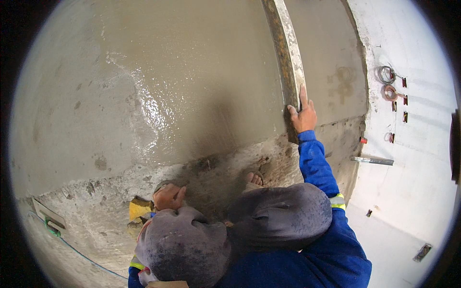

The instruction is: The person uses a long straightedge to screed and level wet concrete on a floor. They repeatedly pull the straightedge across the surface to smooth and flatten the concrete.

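Observation:
A long, narrow metal straightedge (290, 48), stained with cement and rust, lies on the smooth wet cement (216, 62) and runs away from me. My right hand (304, 116) grips its near end, index finger stretched along the top and thumb against the left side. Beside my left knee, my left hand (169, 196) is low over the rough floor with its fingers curled. A dark curved edge shows at its far side, but what it holds is hidden. A yellow sponge-like block (140, 210) sits just left of that hand.
A flat rectangular trowel (49, 214) lies at the far left near a blue cord (84, 254). On the right stands a white wall (422, 158) with coiled wires (390, 92) and small boxes. A metal strip (372, 161) lies by its foot. My bare toes (254, 179) touch the rough floor.

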Action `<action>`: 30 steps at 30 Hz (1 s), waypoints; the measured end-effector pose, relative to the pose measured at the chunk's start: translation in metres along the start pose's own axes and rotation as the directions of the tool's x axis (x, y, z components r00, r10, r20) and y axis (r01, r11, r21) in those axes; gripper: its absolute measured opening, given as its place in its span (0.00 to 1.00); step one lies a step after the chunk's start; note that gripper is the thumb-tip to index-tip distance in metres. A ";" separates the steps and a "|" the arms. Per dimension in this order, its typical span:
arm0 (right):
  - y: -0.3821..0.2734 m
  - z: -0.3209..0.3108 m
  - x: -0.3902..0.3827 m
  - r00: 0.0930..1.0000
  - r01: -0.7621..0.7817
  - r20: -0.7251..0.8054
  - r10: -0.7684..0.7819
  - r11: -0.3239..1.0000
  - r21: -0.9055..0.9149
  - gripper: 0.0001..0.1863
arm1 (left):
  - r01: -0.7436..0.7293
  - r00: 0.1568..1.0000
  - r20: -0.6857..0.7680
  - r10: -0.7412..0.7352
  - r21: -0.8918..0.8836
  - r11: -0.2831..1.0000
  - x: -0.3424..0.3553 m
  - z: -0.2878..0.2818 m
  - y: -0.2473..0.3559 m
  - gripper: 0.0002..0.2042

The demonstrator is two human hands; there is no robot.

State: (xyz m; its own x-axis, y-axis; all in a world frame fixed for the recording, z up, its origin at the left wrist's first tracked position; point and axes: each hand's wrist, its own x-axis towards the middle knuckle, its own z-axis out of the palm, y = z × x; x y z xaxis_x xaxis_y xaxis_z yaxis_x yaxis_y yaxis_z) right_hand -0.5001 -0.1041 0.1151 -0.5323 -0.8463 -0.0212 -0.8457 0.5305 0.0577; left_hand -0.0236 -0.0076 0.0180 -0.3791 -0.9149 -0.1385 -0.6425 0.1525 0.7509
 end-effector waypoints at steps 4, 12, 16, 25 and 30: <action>-0.004 0.001 -0.011 0.999 -0.032 -0.002 0.032 0.999 -0.037 0.49 | -0.028 0.999 -0.016 0.028 0.019 0.999 0.003 0.000 0.002 0.12; -0.003 0.006 -0.015 0.997 0.056 -0.060 -0.053 0.997 0.046 0.49 | 0.007 1.000 -0.031 -0.005 0.042 0.999 -0.001 0.003 0.001 0.13; 0.000 0.003 -0.021 0.999 0.022 -0.033 -0.020 0.998 0.057 0.48 | -0.008 0.999 -0.035 0.008 -0.001 1.000 0.001 0.009 0.000 0.13; -0.006 0.005 -0.023 0.999 0.051 0.007 -0.051 0.996 0.070 0.48 | -0.034 0.999 -0.018 0.035 0.069 0.997 0.003 0.003 0.001 0.12; -0.019 0.000 -0.005 0.997 0.060 -0.058 -0.058 0.997 0.046 0.48 | -0.044 0.999 0.028 0.042 0.084 0.996 0.003 0.006 0.002 0.11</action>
State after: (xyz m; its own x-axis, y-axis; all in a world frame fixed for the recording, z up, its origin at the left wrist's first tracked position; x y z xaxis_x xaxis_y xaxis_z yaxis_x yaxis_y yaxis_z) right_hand -0.4812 -0.1101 0.1137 -0.4797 -0.8768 0.0335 -0.8771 0.4802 0.0102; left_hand -0.0302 -0.0081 0.0156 -0.4240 -0.8970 -0.1249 -0.6788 0.2235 0.6995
